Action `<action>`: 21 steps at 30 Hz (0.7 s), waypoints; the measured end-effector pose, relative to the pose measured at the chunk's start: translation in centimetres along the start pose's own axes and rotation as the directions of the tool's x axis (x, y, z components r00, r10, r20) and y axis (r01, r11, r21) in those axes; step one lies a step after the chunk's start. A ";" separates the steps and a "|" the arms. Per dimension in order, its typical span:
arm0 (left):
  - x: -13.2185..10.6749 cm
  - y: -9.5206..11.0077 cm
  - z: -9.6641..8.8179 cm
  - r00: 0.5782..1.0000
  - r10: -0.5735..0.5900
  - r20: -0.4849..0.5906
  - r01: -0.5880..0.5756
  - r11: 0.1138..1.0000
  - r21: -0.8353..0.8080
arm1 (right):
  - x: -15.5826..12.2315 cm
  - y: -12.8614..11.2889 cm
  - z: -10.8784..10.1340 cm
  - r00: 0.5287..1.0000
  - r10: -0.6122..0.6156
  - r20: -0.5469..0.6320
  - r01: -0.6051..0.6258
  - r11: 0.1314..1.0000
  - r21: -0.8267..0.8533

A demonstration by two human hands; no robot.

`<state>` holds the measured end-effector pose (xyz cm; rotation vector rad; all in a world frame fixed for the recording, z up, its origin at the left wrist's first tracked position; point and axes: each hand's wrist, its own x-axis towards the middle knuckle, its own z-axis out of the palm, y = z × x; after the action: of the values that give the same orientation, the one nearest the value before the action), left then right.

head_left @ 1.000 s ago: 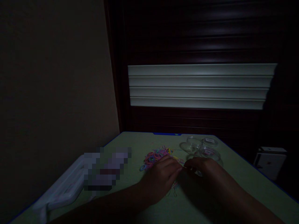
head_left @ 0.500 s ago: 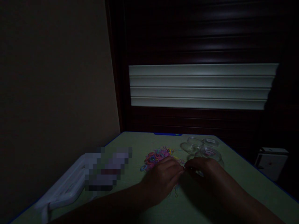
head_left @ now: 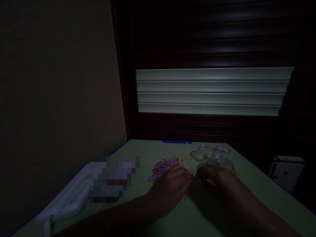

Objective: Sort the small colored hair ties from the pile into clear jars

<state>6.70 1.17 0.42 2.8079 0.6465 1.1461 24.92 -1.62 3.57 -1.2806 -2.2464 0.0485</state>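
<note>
Rubber bands (head_left: 165, 164) are lying heaped beside clear jars (head_left: 204, 153); left hand (head_left: 172, 187) and right hand (head_left: 217, 178) are meeting just beside that heap, grips seemingly clamping one of them.

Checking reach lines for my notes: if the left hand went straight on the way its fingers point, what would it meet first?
Probably the right hand: the left hand points forward and rightward, its fingertips close against the right hand's. Beyond stand clear jars. Dim light leaves depth uncertain.
</note>
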 end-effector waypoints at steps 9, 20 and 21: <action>-0.1 -0.4 0.2 0.997 -0.024 -0.067 0.021 0.999 -0.036 | -0.3 -0.2 -2.5 0.996 0.009 -0.093 -0.037 0.953 -0.302; -0.3 -0.5 0.3 0.997 -0.039 -0.061 0.038 0.999 -0.009 | -0.8 0.3 -4.0 0.970 0.143 -0.198 -0.238 0.733 -0.638; -0.3 -0.5 0.3 0.997 -0.045 -0.057 0.045 0.999 -0.001 | -0.8 0.4 -4.0 0.969 0.151 -0.194 -0.241 0.736 -0.633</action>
<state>6.55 1.57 -0.04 2.7544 0.7105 1.2224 27.42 -3.01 6.50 -1.8109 -2.0631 -0.7952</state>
